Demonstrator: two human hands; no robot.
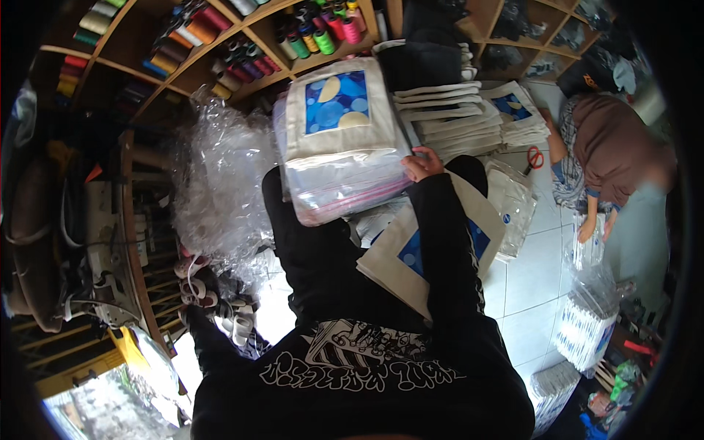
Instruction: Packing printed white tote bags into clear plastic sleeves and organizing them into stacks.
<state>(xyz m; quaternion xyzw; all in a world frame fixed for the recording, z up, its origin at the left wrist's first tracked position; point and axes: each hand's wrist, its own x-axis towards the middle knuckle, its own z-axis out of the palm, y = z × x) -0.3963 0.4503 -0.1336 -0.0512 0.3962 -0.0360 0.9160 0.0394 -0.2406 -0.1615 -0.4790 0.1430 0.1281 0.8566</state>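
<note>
A cream cloth bag (293,132) with a blue circle-patterned panel lies on top of a stack of clear plastic bags (345,187), whose edges show pink. At the stack's right edge my right hand (423,164) is closed, its fingers curled on the plastic beside the cloth bag's lower corner. Another cream bag (381,271) with a blue panel rests across my lap, partly under my right forearm. My left sleeve (213,345) reaches down to the left; the hand itself does not show.
Crumpled clear plastic (220,183) lies left of the stack. Folded cloth bags (447,125) are piled beyond it, near red-handled scissors (535,157). Thread shelves (242,33) stand behind. At the right, another person (616,147) bends over wrapped packs (587,330). A sewing machine (110,249) stands left.
</note>
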